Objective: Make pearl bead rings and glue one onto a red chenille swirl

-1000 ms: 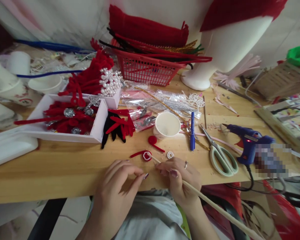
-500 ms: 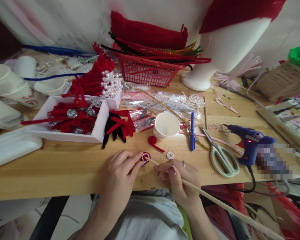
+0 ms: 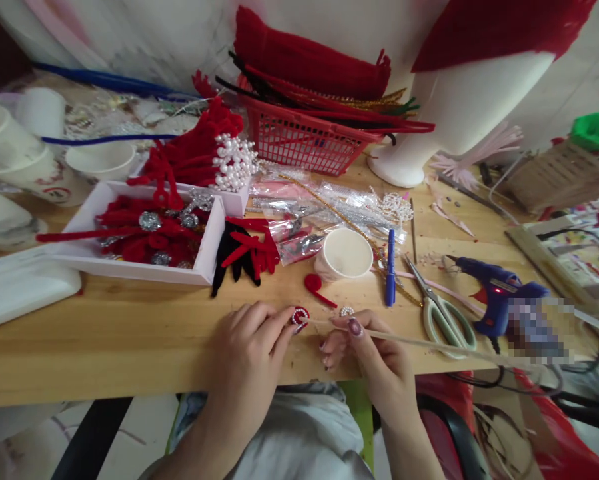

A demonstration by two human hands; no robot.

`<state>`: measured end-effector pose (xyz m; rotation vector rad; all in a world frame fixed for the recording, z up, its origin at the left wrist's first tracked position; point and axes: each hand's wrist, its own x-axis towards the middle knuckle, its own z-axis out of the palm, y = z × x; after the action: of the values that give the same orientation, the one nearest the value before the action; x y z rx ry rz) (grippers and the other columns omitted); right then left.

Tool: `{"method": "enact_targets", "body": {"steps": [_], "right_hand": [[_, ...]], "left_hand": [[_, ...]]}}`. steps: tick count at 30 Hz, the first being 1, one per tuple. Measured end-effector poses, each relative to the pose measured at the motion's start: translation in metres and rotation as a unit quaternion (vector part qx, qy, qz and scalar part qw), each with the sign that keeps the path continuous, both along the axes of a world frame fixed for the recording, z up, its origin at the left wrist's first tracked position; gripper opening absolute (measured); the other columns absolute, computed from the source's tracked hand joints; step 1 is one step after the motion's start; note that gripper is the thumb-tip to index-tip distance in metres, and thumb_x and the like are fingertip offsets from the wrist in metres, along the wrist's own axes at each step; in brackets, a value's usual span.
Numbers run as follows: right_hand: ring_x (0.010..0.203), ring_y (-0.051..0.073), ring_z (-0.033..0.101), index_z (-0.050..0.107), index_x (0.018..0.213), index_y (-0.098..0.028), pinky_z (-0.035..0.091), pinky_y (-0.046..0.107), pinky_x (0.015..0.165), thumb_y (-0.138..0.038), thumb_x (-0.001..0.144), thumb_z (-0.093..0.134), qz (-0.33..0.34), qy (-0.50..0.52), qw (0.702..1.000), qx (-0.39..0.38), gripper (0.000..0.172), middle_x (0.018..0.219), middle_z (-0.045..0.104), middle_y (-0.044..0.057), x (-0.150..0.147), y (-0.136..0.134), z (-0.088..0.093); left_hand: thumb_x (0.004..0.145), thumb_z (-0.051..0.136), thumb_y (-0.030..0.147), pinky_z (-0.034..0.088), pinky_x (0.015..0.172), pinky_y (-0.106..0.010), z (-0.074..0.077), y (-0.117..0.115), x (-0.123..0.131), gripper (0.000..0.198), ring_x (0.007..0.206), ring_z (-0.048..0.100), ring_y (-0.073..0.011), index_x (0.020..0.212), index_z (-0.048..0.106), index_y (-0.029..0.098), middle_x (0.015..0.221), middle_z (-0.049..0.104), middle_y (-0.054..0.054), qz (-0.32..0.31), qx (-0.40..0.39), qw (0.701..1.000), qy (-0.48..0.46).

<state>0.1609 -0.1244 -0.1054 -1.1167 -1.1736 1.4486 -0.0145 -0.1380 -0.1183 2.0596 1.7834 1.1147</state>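
Note:
Near the table's front edge, my left hand (image 3: 252, 350) pinches a small red disc (image 3: 300, 319) with a ring of white pearls on its face. My right hand (image 3: 372, 347) holds a long pale stick (image 3: 409, 340) between thumb and fingers, and its tip meets the pearl ring. The stick runs off to the right. A second pearl ring (image 3: 347, 311) lies on the table just behind my right fingers, partly covered. Behind the disc is a red coil with a straight tail (image 3: 315, 285).
A paper cup (image 3: 348, 255), a blue pen (image 3: 390, 270), scissors (image 3: 446, 320) and a blue glue gun (image 3: 496, 290) lie behind and right. White boxes of red pieces (image 3: 144, 267) stand left; a red basket (image 3: 304, 140) and white stand (image 3: 396, 167) are at the back.
The view has shifted a little. The stick has swung to a flatter angle in my right hand, whose fingers now partly cover the loose pearl ring. My left hand keeps its pinch on the disc.

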Motion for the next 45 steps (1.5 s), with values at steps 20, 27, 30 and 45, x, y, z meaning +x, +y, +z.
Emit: {"method": "enact_targets", "body": {"steps": [20, 27, 30, 45], "right_hand": [[0.045, 0.014, 0.063, 0.064, 0.088, -0.018, 0.05, 0.022, 0.041, -0.038, 0.093, 0.061, -0.081, 0.059, 0.995, -0.024, 0.021, 0.062, 0.069, 0.002, -0.011, 0.008, 0.008], [0.044, 0.014, 0.062, 0.058, 0.089, -0.02, 0.049, 0.022, 0.042, -0.039, 0.092, 0.061, -0.032, 0.087, 0.995, -0.033, 0.019, 0.06, 0.068, 0.001, -0.012, 0.007, 0.012], [0.046, 0.014, 0.062, 0.057, 0.087, -0.02, 0.05, 0.023, 0.043, -0.039, 0.091, 0.063, -0.033, 0.106, 0.993, -0.027, 0.02, 0.063, 0.069, 0.001, -0.009, 0.005, 0.013], [0.066, 0.016, 0.069, 0.071, 0.088, -0.018, 0.057, 0.025, 0.057, -0.037, 0.098, 0.052, 0.054, 0.17, 0.984, -0.026, 0.029, 0.081, 0.074, 0.007, -0.006, -0.014, 0.013]], "left_hand": [[0.092, 0.06, 0.015, 0.045, 0.07, -0.035, 0.0, -0.002, -0.002, 0.016, 0.075, 0.058, -0.0207, 0.105, 0.07, 0.016, 0.079, 0.065, -0.003, -0.004, -0.024, 0.999, -0.03], [0.09, 0.06, 0.009, 0.048, 0.072, -0.033, 0.009, -0.003, -0.005, 0.028, 0.081, 0.059, -0.0205, 0.114, 0.069, 0.02, 0.082, 0.065, -0.003, -0.021, -0.043, 0.996, -0.073], [0.091, 0.057, 0.008, 0.05, 0.075, -0.033, 0.011, -0.002, -0.007, 0.024, 0.085, 0.062, -0.0207, 0.102, 0.073, 0.021, 0.086, 0.069, -0.003, -0.041, -0.057, 0.994, -0.08], [0.097, 0.051, 0.04, 0.054, 0.074, -0.029, 0.024, -0.007, -0.006, 0.024, 0.08, 0.065, -0.0165, 0.09, 0.063, 0.02, 0.097, 0.072, -0.006, 0.005, -0.186, 0.904, -0.385]]}}
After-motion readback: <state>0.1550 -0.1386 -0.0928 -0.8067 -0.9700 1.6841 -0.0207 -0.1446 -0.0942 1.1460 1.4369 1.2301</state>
